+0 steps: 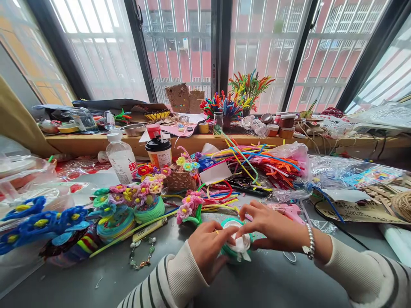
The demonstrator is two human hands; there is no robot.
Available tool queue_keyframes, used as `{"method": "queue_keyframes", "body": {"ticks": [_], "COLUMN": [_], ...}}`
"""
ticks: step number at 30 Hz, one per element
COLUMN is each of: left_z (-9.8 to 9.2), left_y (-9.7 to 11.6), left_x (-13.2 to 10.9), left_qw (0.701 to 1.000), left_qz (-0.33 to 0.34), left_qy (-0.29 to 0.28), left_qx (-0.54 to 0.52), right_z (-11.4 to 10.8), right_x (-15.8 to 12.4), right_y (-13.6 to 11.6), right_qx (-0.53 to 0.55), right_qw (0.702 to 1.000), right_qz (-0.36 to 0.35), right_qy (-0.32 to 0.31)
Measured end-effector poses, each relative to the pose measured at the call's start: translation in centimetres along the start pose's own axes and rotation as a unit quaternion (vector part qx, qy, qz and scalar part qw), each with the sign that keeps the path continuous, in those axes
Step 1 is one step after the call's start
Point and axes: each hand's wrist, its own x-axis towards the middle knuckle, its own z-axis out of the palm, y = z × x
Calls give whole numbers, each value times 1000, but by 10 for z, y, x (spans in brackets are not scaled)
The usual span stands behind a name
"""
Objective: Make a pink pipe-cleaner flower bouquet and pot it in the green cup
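Note:
My left hand (207, 248) and my right hand (269, 226) meet over a small round green basket (236, 248) wrapped in pipe cleaner, resting on the grey table (263, 282). White material fills its top, and the fingers of both hands pinch and press it. My left hand wears a ring, my right wrist a beaded bracelet (310, 241). Just left of the basket lies a pink pipe-cleaner flower bunch (190, 208).
Finished flower baskets (141, 203) and blue flowers (38, 220) crowd the left. A pile of coloured pipe cleaners (257, 162), a pink glue gun (289, 210), black scissors (248, 186), a water bottle (121, 159) and a lidded cup (159, 152) stand behind. A bead bracelet (141, 253) lies near my left arm.

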Motion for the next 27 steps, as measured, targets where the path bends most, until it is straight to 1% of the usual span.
{"method": "queue_keyframes", "body": {"ticks": [2,4,6,9,12,14,17,20,23,25,27], "left_z": [4,6,5,-2,-10,-13,-13,-9,-4,-2,0], "left_y": [6,9,9,7,5,6,5,1,-4,-6,-6], "left_x": [0,0,1,4,9,12,12,9,6,5,4], "left_qw": [1000,998,998,999,998,996,995,996,997,997,997], "left_qz": [-3,0,2,11,23,31,41,43,60,65,63], "left_qy": [24,53,60,21,-27,-41,-41,-21,15,30,38], "left_qx": [13,20,23,28,52,69,87,81,34,7,-3], "right_z": [-5,-10,-14,-17,-17,-15,-9,-2,3,5,7], "right_x": [2,1,-2,-6,-5,-1,6,11,13,14,15], "right_y": [5,6,3,-2,-3,-1,0,-3,-6,-7,-7], "right_qx": [-2,3,22,62,74,64,55,60,72,79,86], "right_qw": [999,999,998,997,997,997,997,997,994,993,993], "right_qz": [-26,-35,-37,-34,-37,-39,-34,-12,19,33,29], "right_qy": [-22,-35,-39,-23,2,13,30,55,74,78,69]}}
